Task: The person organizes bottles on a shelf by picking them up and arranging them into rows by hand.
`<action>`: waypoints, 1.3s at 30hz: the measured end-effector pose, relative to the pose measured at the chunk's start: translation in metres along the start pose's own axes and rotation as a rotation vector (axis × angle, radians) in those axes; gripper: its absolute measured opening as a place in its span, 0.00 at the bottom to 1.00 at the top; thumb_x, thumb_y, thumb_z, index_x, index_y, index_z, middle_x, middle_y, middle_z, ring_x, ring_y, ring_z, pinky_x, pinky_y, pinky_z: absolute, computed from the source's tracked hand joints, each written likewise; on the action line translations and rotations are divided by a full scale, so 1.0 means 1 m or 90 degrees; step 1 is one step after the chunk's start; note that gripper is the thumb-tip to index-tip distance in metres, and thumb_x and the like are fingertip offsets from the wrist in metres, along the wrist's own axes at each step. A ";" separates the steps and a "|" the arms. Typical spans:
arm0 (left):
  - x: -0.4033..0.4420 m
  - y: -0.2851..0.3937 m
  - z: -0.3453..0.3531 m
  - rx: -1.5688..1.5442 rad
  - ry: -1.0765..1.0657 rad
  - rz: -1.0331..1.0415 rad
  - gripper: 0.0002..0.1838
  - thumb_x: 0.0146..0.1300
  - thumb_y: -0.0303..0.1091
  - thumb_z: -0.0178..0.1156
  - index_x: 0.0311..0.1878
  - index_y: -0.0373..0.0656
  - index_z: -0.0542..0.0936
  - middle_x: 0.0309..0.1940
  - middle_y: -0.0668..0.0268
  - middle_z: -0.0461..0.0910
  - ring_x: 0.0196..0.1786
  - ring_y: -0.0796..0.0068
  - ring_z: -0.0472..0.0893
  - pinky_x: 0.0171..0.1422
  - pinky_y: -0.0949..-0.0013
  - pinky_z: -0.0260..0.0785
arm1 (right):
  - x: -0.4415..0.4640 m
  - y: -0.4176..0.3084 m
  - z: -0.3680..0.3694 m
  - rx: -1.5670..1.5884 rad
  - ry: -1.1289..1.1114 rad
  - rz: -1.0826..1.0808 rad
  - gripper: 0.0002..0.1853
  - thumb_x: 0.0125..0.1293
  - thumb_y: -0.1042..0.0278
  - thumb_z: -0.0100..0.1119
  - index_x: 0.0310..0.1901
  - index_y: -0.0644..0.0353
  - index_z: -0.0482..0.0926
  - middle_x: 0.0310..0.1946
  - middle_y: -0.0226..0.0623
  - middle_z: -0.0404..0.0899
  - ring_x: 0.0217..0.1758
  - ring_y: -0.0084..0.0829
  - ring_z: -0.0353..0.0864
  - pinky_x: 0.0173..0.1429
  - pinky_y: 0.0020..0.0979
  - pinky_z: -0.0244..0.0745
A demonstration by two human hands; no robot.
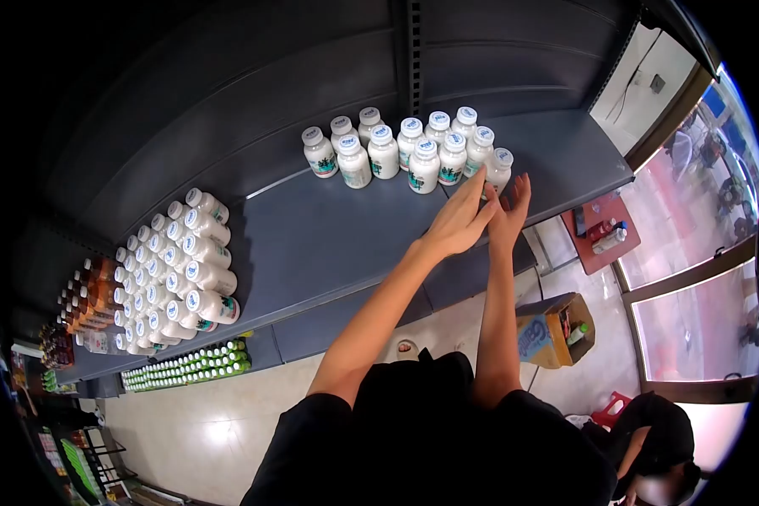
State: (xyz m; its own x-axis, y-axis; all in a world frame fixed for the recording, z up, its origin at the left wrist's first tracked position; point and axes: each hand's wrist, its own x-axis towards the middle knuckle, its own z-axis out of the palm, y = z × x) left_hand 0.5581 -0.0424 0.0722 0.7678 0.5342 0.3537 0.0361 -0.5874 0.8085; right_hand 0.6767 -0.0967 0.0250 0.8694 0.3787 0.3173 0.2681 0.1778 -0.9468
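Note:
On the dark grey shelf point(337, 228) stands a group of white milk bottles point(423, 169) with white caps and green-and-black labels. My left hand point(460, 221) reaches to the right end of this group, its fingers stretched out along the lower left side of the end bottle point(499, 167). Just right of it, my right hand point(507, 221) is raised with fingers apart, in front of the same bottle and to its right. The lower part of that bottle is partly hidden by my hands. Whether the fingers touch it, I cannot tell.
A dense block of similar white bottles point(173, 270) stands farther left, beside orange-brown bottles point(93, 295). Green bottles point(194, 364) line a lower shelf. An open carton point(541, 337) and a red table point(594, 257) stand right. Another person point(658, 430) is at lower right.

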 end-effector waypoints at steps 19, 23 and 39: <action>-0.141 0.000 -0.062 0.044 0.222 0.013 0.36 0.77 0.42 0.53 0.81 0.34 0.60 0.82 0.42 0.54 0.82 0.39 0.59 0.84 0.52 0.54 | -0.114 -0.053 0.069 0.099 -0.172 0.044 0.32 0.56 0.74 0.81 0.62 0.63 0.77 0.54 0.40 0.86 0.61 0.32 0.85 0.62 0.37 0.80; -0.191 -0.019 -0.096 0.161 0.428 -0.018 0.32 0.78 0.39 0.53 0.79 0.33 0.64 0.77 0.41 0.61 0.78 0.40 0.65 0.81 0.50 0.58 | -0.162 -0.062 0.131 0.162 -0.338 0.052 0.30 0.56 0.72 0.81 0.59 0.65 0.79 0.54 0.42 0.86 0.60 0.34 0.86 0.64 0.41 0.82; -0.219 -0.090 -0.233 -0.127 0.627 -0.184 0.42 0.83 0.51 0.45 0.84 0.29 0.44 0.83 0.37 0.52 0.85 0.44 0.55 0.86 0.56 0.48 | -0.239 -0.071 0.359 0.019 -0.532 -0.037 0.35 0.47 0.63 0.85 0.57 0.68 0.82 0.53 0.46 0.86 0.54 0.41 0.89 0.56 0.38 0.85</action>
State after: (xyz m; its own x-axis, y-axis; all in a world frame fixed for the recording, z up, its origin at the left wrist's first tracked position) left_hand 0.2382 0.0355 0.0312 -0.1171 0.9502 0.2888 -0.0389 -0.2950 0.9547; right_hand 0.3007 0.1260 0.0354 0.2580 0.9145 0.3116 0.2823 0.2371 -0.9296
